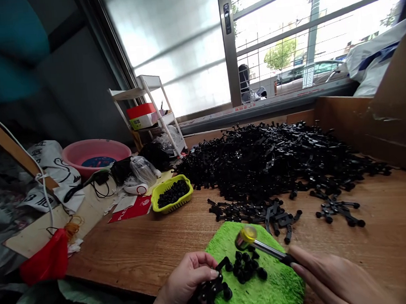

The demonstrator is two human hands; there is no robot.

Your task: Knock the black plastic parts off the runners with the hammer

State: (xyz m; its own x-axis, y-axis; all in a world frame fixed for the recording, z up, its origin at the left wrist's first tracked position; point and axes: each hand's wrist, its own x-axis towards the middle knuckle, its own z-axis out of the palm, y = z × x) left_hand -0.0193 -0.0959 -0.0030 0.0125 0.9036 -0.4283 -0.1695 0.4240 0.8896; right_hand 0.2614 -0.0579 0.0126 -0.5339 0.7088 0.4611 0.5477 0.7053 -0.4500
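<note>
My left hand is closed around a black plastic cross-shaped part at the near left edge of a green fuzzy pad. My right hand grips the dark handle of a small hammer whose yellow-tipped head hovers over the far side of the pad. A small cluster of black round caps lies on the pad between the two hands. Beyond the pad a large heap of black plastic parts covers the wooden table.
A yellow-green basket of black caps sits on the table to the left. Loose black parts lie scattered to the right. A cardboard wall bounds the right side. A pink basin, white shelf rack, bags and cables clutter the left.
</note>
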